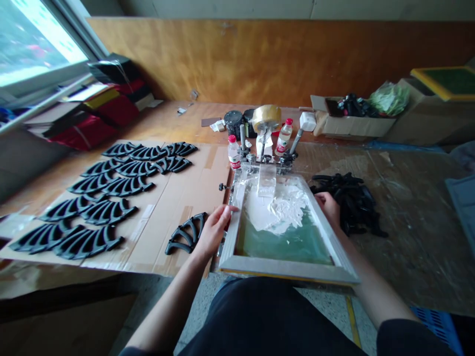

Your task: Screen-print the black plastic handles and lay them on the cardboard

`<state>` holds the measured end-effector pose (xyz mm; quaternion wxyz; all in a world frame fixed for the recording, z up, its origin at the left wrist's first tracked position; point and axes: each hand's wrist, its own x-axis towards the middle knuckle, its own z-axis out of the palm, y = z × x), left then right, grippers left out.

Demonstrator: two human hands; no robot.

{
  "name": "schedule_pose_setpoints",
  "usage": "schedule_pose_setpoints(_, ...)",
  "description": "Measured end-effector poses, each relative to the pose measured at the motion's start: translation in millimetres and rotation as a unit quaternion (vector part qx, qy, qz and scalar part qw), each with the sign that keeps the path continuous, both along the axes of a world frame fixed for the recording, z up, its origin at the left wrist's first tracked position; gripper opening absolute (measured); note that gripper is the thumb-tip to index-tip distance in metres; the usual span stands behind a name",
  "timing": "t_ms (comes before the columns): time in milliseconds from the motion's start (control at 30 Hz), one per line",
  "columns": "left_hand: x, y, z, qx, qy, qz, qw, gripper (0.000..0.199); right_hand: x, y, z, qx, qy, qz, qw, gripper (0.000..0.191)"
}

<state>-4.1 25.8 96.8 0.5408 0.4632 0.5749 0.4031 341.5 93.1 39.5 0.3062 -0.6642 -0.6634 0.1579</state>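
A metal screen frame [287,272] with green mesh and thick white paste [284,207] lies in front of me, below a clamp stand [265,158]. My left hand [215,227] is at the frame's left side, fingers closed and thumb on top; what they hold, if anything, is hidden. Just left of it a curved black slatted part [185,233] lies on the cardboard. My right hand [328,207] is beside the frame's right side with its fingers bent together, close to a pile of black parts [356,202]. Its grip is partly hidden by the frame.
Rows of black slatted parts [111,185] cover the cardboard sheet [166,198] at left. Two red-capped bottles [234,153], dark jars [233,124] and a tape roll [266,116] stand behind the frame. An open carton [345,124] is at the back right.
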Motion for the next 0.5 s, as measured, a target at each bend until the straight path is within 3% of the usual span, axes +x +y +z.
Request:
schedule_pose_setpoints(33, -1, -6, -15.2, -0.019, 0.008, -0.012, 1.000, 0.052, 1, 6, 6.2, 0.017, 0.002, -0.023, 1.000, 0.036)
schedule_pose_setpoints(100, -1, -11, -46.0, -0.042, 0.025, -0.025, 0.999, 0.060, -14, 18, 18.3, 0.071, -0.016, -0.003, 0.997, 0.038)
schedule_pose_setpoints(167, 1, -12, -71.9, -0.042, 0.061, -0.028, 0.997, 0.066, -47, 27, 28.6, 0.116, -0.061, 0.071, 0.989, 0.052)
schedule_pose_setpoints(233, 3, -9, -89.7, -0.038, 0.108, -0.034, 0.993, 0.064, -83, 33, 35.0, 0.111, -0.123, 0.143, 0.976, 0.057)
schedule_pose_setpoints(367, 1, -5, -103.0, -0.046, 0.151, -0.048, 0.986, 0.060, -120, 24, 31.1, 0.012, -0.198, 0.235, 0.951, 0.017)
schedule_pose_setpoints(433, 0, -4, -103.7, -0.046, 0.149, -0.049, 0.987, 0.060, -117, 7, 24.0, 0.016, -0.214, 0.294, 0.931, 0.006)
schedule_pose_setpoints(500, 0, -5, -103.4, -0.048, 0.143, -0.042, 0.988, 0.061, -107, -13, 18.7, 0.057, -0.223, 0.369, 0.901, 0.007)
